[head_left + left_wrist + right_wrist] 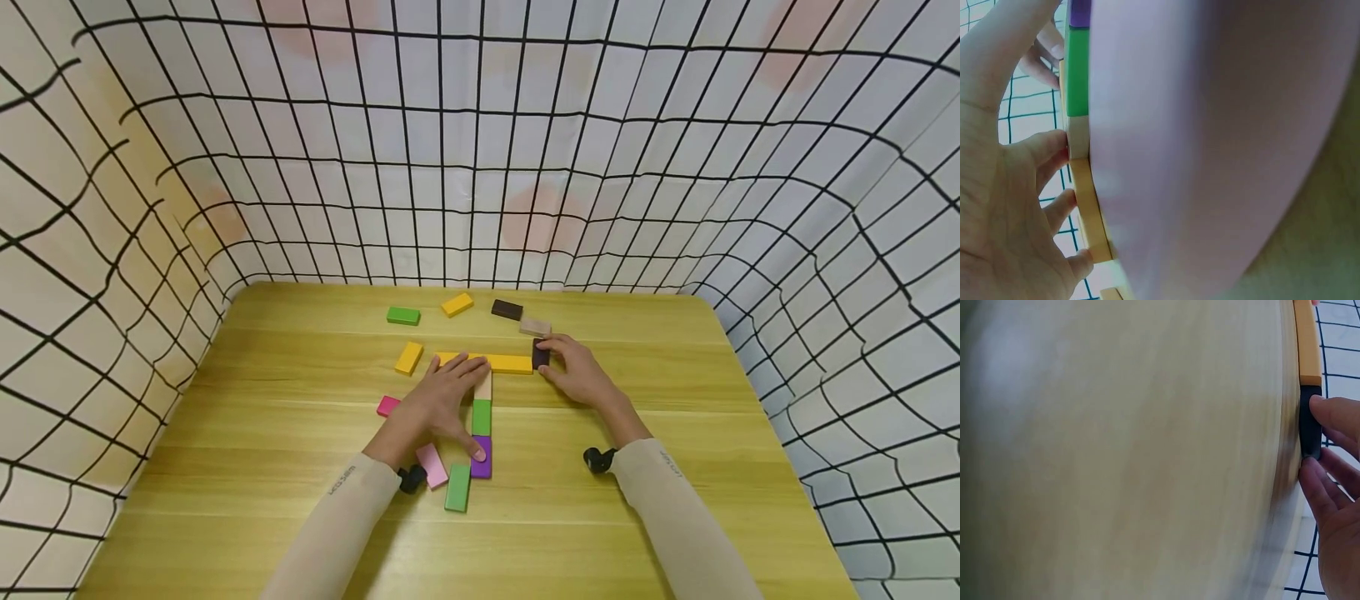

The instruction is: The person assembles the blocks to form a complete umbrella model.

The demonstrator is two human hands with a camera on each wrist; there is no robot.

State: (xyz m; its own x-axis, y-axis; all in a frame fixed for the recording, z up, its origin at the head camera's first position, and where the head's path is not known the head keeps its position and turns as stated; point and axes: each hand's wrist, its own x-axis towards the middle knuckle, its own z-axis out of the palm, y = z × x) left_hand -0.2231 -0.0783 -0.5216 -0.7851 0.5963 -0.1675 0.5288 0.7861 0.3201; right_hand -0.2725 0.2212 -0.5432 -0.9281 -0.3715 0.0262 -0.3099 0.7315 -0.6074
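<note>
Flat coloured blocks form a T on the wooden table. Its crossbar is a row of yellow blocks (512, 364); the stem runs down through a pale block (483, 386), a green block (482, 417) and a purple block (483, 468). My left hand (435, 404) lies spread over them, thumb on the purple block, fingertips along the yellow row. At the crossbar's right end, my right hand (588, 375) pinches a black block (1310, 419) between thumb and fingers. In the right wrist view this block sits end to end with a yellow block (1309, 350).
Behind the T lie a bright green block (403, 316), a yellow block (457, 305), another black block (507, 310) and a greyish block (536, 327). Yellow (408, 358), magenta (387, 406), pink (432, 466) and green (457, 488) blocks lie left. Black grid netting surrounds the table (562, 533).
</note>
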